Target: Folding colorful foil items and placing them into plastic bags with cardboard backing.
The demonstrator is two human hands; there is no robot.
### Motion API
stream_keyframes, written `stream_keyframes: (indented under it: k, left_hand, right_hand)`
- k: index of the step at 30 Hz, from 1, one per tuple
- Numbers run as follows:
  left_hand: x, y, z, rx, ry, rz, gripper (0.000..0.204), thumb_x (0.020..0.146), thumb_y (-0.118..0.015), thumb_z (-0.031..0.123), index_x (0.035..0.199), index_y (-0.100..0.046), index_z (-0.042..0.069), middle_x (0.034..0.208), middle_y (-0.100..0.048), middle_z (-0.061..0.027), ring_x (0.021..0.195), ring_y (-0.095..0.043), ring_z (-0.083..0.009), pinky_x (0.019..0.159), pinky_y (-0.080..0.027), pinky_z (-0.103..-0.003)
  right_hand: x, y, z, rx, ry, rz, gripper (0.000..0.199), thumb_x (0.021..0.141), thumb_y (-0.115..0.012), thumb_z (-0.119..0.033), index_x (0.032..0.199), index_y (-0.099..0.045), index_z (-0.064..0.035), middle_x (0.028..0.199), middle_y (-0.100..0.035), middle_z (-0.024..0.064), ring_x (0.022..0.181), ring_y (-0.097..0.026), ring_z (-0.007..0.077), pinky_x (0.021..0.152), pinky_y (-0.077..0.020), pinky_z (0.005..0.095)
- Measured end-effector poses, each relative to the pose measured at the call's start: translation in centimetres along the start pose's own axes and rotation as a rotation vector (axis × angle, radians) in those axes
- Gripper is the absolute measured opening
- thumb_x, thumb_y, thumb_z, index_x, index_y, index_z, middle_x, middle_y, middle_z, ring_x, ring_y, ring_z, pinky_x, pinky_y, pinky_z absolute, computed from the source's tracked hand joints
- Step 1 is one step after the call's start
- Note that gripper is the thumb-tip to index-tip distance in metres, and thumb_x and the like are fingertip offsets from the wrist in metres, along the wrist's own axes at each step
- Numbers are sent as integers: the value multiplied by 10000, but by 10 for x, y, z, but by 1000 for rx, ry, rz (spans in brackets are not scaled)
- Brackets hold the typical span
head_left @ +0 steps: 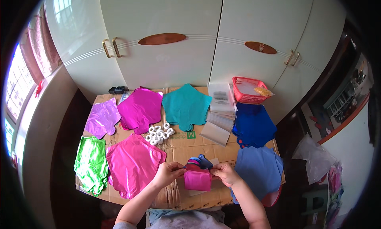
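Between my two hands is a folded pink foil balloon (198, 180), with dark blue, purple and red foil layers sticking out at its top. The left edge is pinched by my left hand (170, 174), thumb and fingers pressed together. My right hand (225, 174) grips the right edge the same way. Beneath the folded bundle, a pale flat sheet (215, 161) shows in part on the cardboard. A bright pink flat star-shaped foil balloon stack (135, 163) lies left of my left hand. On the right, a light blue stack (260, 169) lies beside my right forearm.
Cardboard (178, 145) covers the table. Purple (142, 108), teal (186, 105), dark blue (255, 124), lilac (102, 118) and green (91, 163) foil stacks lie around. White ribbon rolls (158, 134), clear plastic sleeves (218, 124) and a pink basket (244, 95) stand farther back, before white cabinets (158, 66).
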State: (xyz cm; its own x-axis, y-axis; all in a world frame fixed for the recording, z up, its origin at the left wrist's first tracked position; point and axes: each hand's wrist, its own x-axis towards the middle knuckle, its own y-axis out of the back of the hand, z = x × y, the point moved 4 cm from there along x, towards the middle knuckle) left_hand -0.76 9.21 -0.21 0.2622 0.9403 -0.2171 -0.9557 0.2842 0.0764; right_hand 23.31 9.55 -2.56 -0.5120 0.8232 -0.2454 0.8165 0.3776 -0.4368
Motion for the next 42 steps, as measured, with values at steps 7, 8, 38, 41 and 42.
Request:
stream_keyframes:
  k: [7,8,38,41,42]
  left_hand:
    - [1,3,-3,-53,34,0,124,881,-660,69,937,-666,-41,783,-669,-37,722,-625,-72,654,-524,-218]
    - [1,4,1,27,52,-3,132,876,-662,72,940,-667,-44,780,-672,-43,720,-627,-73,652,-524,-220]
    - [-22,-23,23,1063,-780,-11,197,781,-668,155,969,-660,95,1092,-650,-49,1051,-598,-221,848,-471,-373]
    - [-31,-32,22,1220,-878,-48,241,736,-674,204,962,-659,121,1113,-632,-27,1028,-588,-195,867,-434,-349]
    - [-35,-35,25,1264,-913,-56,249,726,-673,210,958,-657,121,1105,-632,-25,1015,-590,-193,863,-433,-347]
  right_hand:
    - [-1,-13,-20,-144,141,101,157,903,-626,-80,1036,-673,-9,887,-679,66,812,-647,134,785,-519,276]
    - [-2,-16,-27,-155,174,113,158,905,-624,-77,1042,-676,-16,897,-677,63,808,-644,127,781,-515,269]
    - [-63,-50,-36,-1080,936,33,267,684,-671,87,893,-601,-63,965,-694,76,893,-673,240,799,-526,363]
    - [-74,-52,-31,-1133,951,33,296,680,-687,67,931,-600,-64,992,-688,68,904,-672,230,800,-531,354]
    - [-76,-52,-30,-1131,974,49,296,680,-690,65,931,-600,-64,996,-688,71,903,-674,230,784,-536,347]
